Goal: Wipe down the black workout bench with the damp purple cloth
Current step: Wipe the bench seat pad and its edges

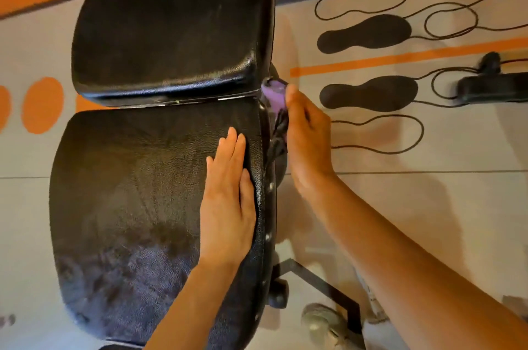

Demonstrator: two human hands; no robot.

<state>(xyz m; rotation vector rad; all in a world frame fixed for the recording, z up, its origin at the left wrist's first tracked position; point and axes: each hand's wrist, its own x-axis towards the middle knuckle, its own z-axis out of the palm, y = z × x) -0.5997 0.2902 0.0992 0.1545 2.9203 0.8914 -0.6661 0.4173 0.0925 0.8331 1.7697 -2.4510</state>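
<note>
1. Head view, the only one you've got: your left hand lies flat on the near seat pad of the black workout bench, fingers straight and holding nothing, close to the pad's right edge. Looks like it's just steadying the bench

2. Your right hand is down beside the right side of the bench, pinching the damp purple cloth against the side edge, right about where the seat pad meets the back pad. Only a bit of cloth pokes out above your fingers, the rest is bunched in your grip

3. So the step in hand reads as wiping the side wall and the seam between the two pads. The top of the seat shows streaky sheen near you, so I'd guess that part is already done, though I can't be sure

4. The next move probably calls for running the cloth along that side edge while you keep it pressed flat against the vinyl. Watch the bolts along the frame under the rim, the cloth could snag

5. Floor stuff: footprint decals and orange stripe off to your right, well clear of the bench
</note>
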